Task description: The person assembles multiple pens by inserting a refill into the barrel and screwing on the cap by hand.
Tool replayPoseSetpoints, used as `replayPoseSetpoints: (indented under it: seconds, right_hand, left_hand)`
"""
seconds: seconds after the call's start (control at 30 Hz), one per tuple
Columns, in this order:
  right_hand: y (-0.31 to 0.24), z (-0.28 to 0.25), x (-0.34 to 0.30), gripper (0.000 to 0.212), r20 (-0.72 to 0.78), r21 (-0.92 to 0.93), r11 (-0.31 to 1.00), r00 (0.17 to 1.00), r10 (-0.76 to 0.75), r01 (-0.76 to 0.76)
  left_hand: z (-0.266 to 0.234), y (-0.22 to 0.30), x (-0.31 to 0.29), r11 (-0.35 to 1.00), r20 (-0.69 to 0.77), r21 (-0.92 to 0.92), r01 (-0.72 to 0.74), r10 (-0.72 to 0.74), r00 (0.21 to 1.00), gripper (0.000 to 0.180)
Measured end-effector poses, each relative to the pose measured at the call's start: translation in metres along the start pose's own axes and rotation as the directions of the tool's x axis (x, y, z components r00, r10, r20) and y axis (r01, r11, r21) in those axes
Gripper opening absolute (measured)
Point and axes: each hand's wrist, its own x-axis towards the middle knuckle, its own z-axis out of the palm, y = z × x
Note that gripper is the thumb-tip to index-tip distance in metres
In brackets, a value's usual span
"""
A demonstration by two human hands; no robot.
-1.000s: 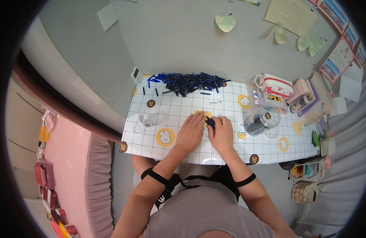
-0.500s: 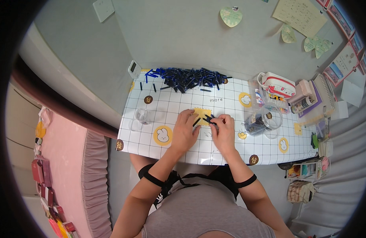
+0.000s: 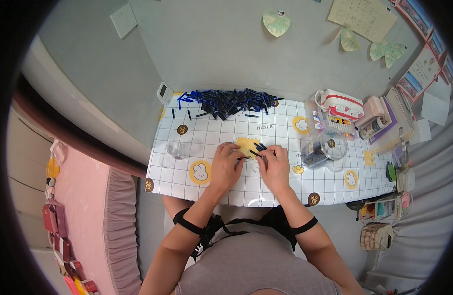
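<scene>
My left hand point(image 3: 226, 166) is closed, with thumb and fingertips pinching a thin dark ink cartridge point(image 3: 243, 158) just above the table. Beside it, my right hand point(image 3: 275, 166) is closed with another dark ink cartridge point(image 3: 255, 153) at its fingertips. Several more blue-black cartridges point(image 3: 260, 146) lie by the right fingertips, over a yellow printed patch; whether the hand touches them I cannot tell. At the back edge of the table spreads a big heap of cartridges point(image 3: 231, 102), dark with some bright blue ones at its left end. A few single ones lie loose in front of it.
A small clear cup point(image 3: 175, 149) stands to the left on the gridded tablecloth point(image 3: 216, 132). On the right is a clear round jar point(image 3: 319, 153) with dark cartridges inside. Behind it are a white and red pouch point(image 3: 340, 104) and stationery. A small white clock-like device point(image 3: 163, 93) sits at the back left.
Both hands have drawn slightly toward me. The cartridge at the left fingertips has tilted flatter, and one now shows between the right fingertips, apart from the small group. The view has shifted slightly.
</scene>
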Motion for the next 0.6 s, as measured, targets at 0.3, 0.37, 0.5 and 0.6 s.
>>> replayPoseSetpoints:
  seconds: [0.3,0.37,0.5,0.6]
  right_hand:
    - [-0.0027,-0.0023,-0.0029,0.01,0.043,0.044,0.993,0.993,-0.107,0.105]
    - [-0.0065,-0.0057,-0.0028,0.01,0.049,0.056,0.991,0.991,-0.121,0.118]
    - [-0.0003,-0.002,-0.0024,0.009,-0.098,0.033,0.998,0.994,-0.045,0.048]
    - [-0.0034,-0.005,-0.0011,0.012,-0.054,0.05,0.999,0.998,-0.013,0.016]
  left_hand:
    - [-0.0026,0.0037,-0.0009,1.0,0.013,-0.006,-0.022,0.023,1.0,0.028]
    - [-0.0016,0.0038,-0.0018,0.998,-0.035,0.012,0.067,-0.066,0.997,0.028]
    - [0.0005,0.0077,0.0015,0.995,-0.081,0.083,0.054,-0.047,0.996,0.024]
    - [0.0014,0.0002,-0.0019,0.991,-0.038,0.131,0.02,-0.015,0.999,0.019]
